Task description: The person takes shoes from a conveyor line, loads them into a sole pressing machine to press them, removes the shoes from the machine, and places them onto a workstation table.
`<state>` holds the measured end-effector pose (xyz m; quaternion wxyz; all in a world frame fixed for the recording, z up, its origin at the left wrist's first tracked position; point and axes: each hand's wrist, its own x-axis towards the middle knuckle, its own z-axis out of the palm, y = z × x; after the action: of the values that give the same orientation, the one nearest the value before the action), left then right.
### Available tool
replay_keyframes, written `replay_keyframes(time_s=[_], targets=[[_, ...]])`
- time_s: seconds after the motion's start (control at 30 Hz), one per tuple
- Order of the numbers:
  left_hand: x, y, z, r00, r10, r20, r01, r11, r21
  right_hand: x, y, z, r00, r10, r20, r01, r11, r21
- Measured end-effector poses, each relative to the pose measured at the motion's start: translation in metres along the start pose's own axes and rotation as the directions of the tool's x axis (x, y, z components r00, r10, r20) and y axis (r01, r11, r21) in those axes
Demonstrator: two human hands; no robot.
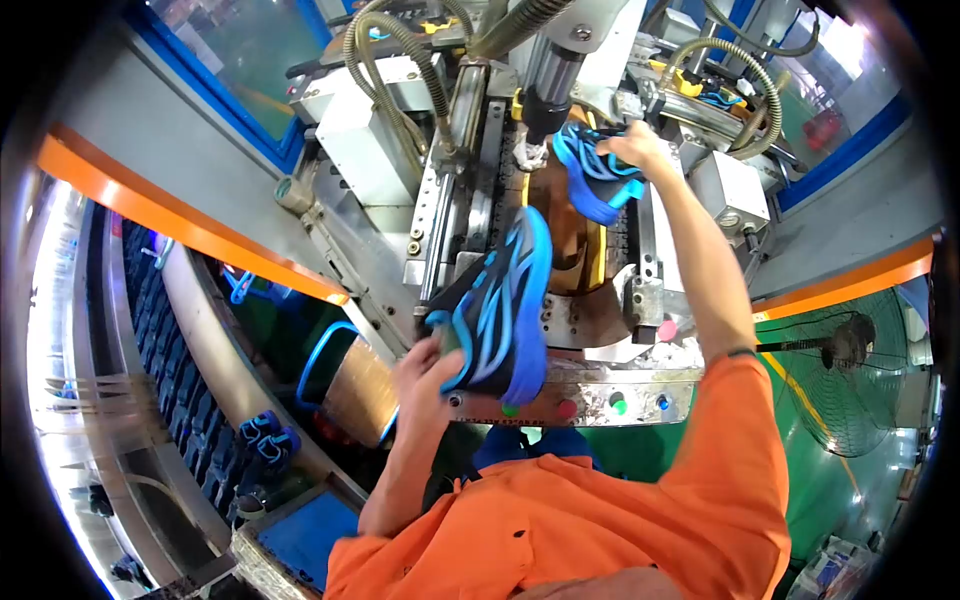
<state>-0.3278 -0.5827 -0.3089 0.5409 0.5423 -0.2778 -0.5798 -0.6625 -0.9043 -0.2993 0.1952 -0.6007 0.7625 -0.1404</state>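
The left hand, partly blurred, has its thumb and curled fingers closed on the collar of a black sports shoe with wavy light-blue stripes and a blue sole. That shoe is held to the near left of the long brown bed with a yellow edge strip. Its long axis runs roughly away from the person, leaning a little right at the far end; the rounded toe points away, the collar end lies nearest, and the sole edge faces right.

The right hand is bent around the upper part of a second black-and-blue shoe, its fingertips partly hidden. This shoe is over the far right part of the brown bed, its long axis slanting from far left to near right; which end is the toe is hard to tell.

A dark-tipped metal cylinder stands above the bed's far end, with a crumpled white scrap below it. A metal panel with coloured buttons lies on the bed's near side, and a black wire fan well to its right.
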Motion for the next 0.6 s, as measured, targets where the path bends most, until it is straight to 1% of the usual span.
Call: replay_keyframes(time_s=[0.03, 0.1, 0.13, 0.17, 0.2, 0.23, 0.27, 0.3, 0.33, 0.37, 0.4, 0.43, 0.47, 0.5, 0.53, 0.57, 0.6], targets=[[-0.02, 0.002, -0.019, 0.994, -0.052, -0.091, 0.044, 0.995, -0.088, 0.002, -0.016, 0.019, 0.999, 0.036, 0.025, -0.036, 0.999, -0.009], [-0.07, 0.018, -0.045, 0.961, 0.004, -0.277, -0.027, 0.996, -0.08, 0.005, -0.031, 0.072, 0.994, 0.025, -0.11, -0.028, 0.999, -0.026], [-0.094, 0.014, -0.064, 0.939, 0.079, -0.334, -0.098, 0.994, -0.039, 0.017, -0.031, 0.097, 0.996, 0.038, -0.085, -0.043, 0.997, -0.059], [-0.117, 0.01, -0.08, 0.909, 0.154, -0.387, -0.163, 0.987, 0.008, 0.016, -0.028, 0.122, 0.987, -0.014, -0.16, 0.004, 0.998, -0.059], [-0.137, 0.004, -0.089, 0.87, 0.202, -0.45, -0.226, 0.974, 0.0, 0.012, -0.035, 0.131, 0.982, -0.011, -0.187, -0.003, 0.997, -0.075], [-0.157, 0.0, -0.091, 0.824, 0.24, -0.513, -0.28, 0.96, -0.001, 0.005, -0.038, 0.139, 0.978, -0.005, -0.208, -0.014, 0.996, -0.093], [-0.172, 0.002, -0.079, 0.748, 0.243, -0.617, -0.314, 0.949, -0.006, 0.003, -0.037, 0.136, 0.976, -0.017, -0.216, 0.003, 0.998, -0.065], [-0.19, -0.014, -0.09, 0.673, 0.266, -0.69, -0.34, 0.94, 0.03, 0.015, -0.025, 0.145, 0.986, -0.038, -0.164, 0.035, 0.999, -0.021], [-0.203, -0.026, -0.091, 0.627, 0.246, -0.739, -0.334, 0.942, 0.03, 0.015, -0.026, 0.146, 0.986, 0.006, -0.169, -0.015, 0.998, -0.055], [-0.218, -0.037, -0.088, 0.561, 0.228, -0.796, -0.332, 0.943, 0.035, 0.021, -0.02, 0.154, 0.987, 0.016, -0.163, -0.022, 0.999, -0.04], [-0.229, -0.046, -0.083, 0.512, 0.184, -0.839, -0.328, 0.945, 0.007, 0.013, -0.009, 0.164, 0.957, -0.159, -0.243, 0.147, 0.987, -0.067], [-0.24, -0.06, -0.081, 0.409, 0.115, -0.905, -0.233, 0.972, 0.018, -0.009, -0.001, 0.168, 0.75, -0.499, -0.433, 0.493, 0.859, -0.136], [-0.244, -0.045, -0.056, 0.322, -0.062, -0.945, -0.131, 0.985, -0.109, -0.06, -0.017, 0.144, 0.715, -0.529, -0.458, 0.627, 0.775, 0.083], [-0.263, -0.063, -0.052, 0.423, 0.116, -0.899, 0.335, 0.902, 0.273, -0.132, -0.038, 0.124, 0.583, -0.606, -0.541, 0.742, 0.668, 0.051], [-0.281, -0.081, -0.047, 0.504, 0.288, -0.814, 0.656, 0.485, 0.578, -0.186, -0.038, 0.127, 0.578, -0.606, -0.546, 0.805, 0.534, 0.258], [-0.283, -0.082, -0.039, 0.427, 0.19, -0.884, 0.5, 0.765, 0.406, -0.224, -0.03, 0.14, 0.534, -0.694, -0.483, 0.844, 0.408, 0.347], [-0.284, -0.084, -0.03, 0.34, 0.088, -0.936, 0.271, 0.944, 0.187, -0.263, -0.024, 0.167, 0.497, -0.766, -0.408, 0.848, 0.33, 0.415]])
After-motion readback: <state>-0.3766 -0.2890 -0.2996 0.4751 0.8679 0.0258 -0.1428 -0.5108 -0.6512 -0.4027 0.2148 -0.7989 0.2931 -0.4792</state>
